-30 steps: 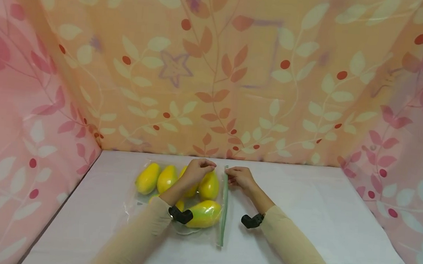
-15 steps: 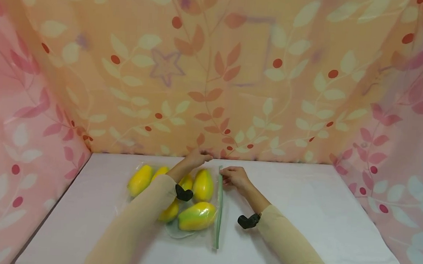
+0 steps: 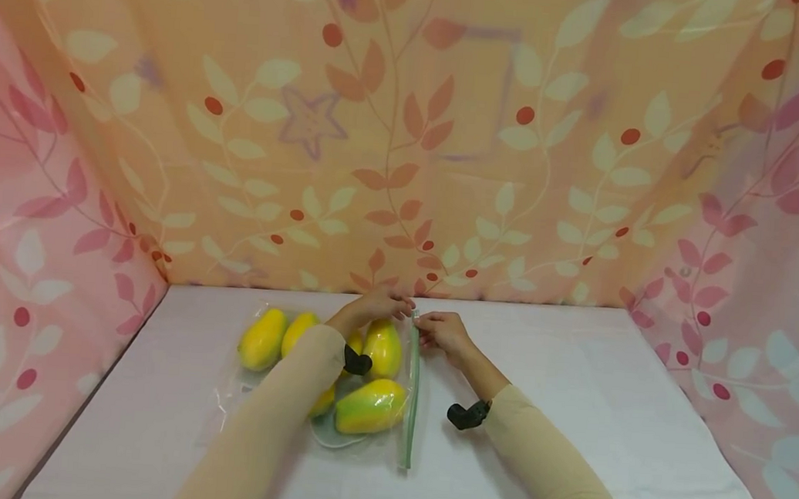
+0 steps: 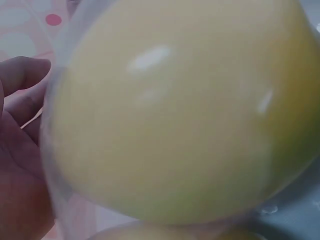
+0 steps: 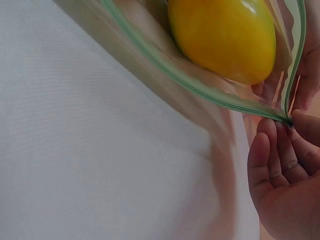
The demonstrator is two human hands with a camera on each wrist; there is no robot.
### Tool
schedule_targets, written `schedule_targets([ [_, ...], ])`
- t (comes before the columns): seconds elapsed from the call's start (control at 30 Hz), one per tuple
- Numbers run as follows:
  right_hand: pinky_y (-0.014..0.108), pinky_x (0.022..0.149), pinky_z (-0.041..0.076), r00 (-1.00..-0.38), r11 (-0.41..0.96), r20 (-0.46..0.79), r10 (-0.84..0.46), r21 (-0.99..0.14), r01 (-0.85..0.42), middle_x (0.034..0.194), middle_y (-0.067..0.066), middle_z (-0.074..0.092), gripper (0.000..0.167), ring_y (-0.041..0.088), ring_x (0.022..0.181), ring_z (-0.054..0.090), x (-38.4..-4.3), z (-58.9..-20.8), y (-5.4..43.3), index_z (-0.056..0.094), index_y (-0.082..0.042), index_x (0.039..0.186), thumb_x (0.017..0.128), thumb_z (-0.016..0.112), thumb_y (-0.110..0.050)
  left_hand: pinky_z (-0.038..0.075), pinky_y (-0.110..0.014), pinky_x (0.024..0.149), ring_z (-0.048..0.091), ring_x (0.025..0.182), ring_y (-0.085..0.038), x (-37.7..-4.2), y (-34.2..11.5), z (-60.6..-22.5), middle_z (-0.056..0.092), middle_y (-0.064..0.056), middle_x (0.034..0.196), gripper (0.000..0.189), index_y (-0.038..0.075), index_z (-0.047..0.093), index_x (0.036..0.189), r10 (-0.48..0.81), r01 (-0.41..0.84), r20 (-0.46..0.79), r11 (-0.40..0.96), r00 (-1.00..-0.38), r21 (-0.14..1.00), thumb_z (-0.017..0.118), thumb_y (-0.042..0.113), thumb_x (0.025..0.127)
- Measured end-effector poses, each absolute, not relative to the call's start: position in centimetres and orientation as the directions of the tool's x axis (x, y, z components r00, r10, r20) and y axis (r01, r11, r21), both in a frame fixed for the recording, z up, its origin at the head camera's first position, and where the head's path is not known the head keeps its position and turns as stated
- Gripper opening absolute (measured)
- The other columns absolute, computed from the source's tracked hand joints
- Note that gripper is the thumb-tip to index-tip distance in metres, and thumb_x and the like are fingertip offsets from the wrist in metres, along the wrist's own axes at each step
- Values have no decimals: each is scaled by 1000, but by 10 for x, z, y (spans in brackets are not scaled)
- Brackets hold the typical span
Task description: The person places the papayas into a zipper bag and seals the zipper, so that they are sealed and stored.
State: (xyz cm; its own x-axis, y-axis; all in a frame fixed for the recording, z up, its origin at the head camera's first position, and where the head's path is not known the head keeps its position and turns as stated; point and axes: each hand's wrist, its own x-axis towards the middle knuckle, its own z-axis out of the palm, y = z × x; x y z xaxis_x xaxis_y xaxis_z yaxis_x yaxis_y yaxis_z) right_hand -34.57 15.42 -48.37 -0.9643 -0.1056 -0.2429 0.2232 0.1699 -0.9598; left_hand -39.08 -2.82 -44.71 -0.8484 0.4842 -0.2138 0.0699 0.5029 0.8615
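Observation:
A clear zip bag (image 3: 385, 453) with a green zip strip (image 3: 412, 405) lies on the table, holding several yellow-green mangoes (image 3: 369, 407). At the far end of the strip, my right hand (image 3: 445, 332) pinches the bag's corner between thumb and fingers. The right wrist view shows the two green zip edges (image 5: 192, 90) spread apart and meeting at that pinched corner. My left hand (image 3: 383, 304) reaches over the bag to its far edge beside the same corner, fingers loosely bent. In the left wrist view a mango (image 4: 175, 110) under film fills most of the picture, and the left hand (image 4: 22, 125) shows no grip.
The bag rests on a white-covered table (image 3: 558, 369). Floral cloth walls (image 3: 405, 165) stand at the back and on both sides. Each wrist carries a small black camera, such as the one on the right wrist (image 3: 467, 415). Something pale and round (image 3: 338, 435) lies under the mangoes.
My left hand has moved away to the bag's far edge, then rightward toward the zip corner. The right hand keeps its pinch on the corner. The head view has shifted slightly.

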Motion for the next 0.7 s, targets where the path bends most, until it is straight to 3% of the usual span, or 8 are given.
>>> schedule_targets([
  [0.4, 23, 56, 53, -964, 177, -245, -103, -958, 225, 65, 0, 62, 27, 13, 55, 56, -346, -481, 150, 69, 5, 104, 92, 66, -19, 53, -32, 87, 66, 89, -25, -391, -27, -458, 72, -15, 99, 22, -2, 72, 104, 482, 122, -162, 505, -861, 855, 60, 15, 95],
  [0.57, 23, 58, 54, -960, 194, -258, -108, -953, 234, 68, 1, 64, 27, 14, 56, 57, -347, -479, 150, 70, 4, 104, 92, 66, -20, 52, -27, 80, 62, 81, -19, -390, -28, -457, 70, -7, 89, 18, 2, 74, 94, 463, 108, -158, 497, -872, 861, 62, 15, 95],
  [0.7, 24, 59, 54, -961, 203, -251, -119, -953, 224, 67, 1, 64, 27, 14, 57, 57, -343, -476, 149, 71, 5, 104, 93, 65, -20, 50, -24, 75, 58, 79, -18, -386, -25, -458, 69, -10, 89, 18, 0, 74, 94, 422, 114, -141, 525, -895, 844, 62, 14, 95],
])
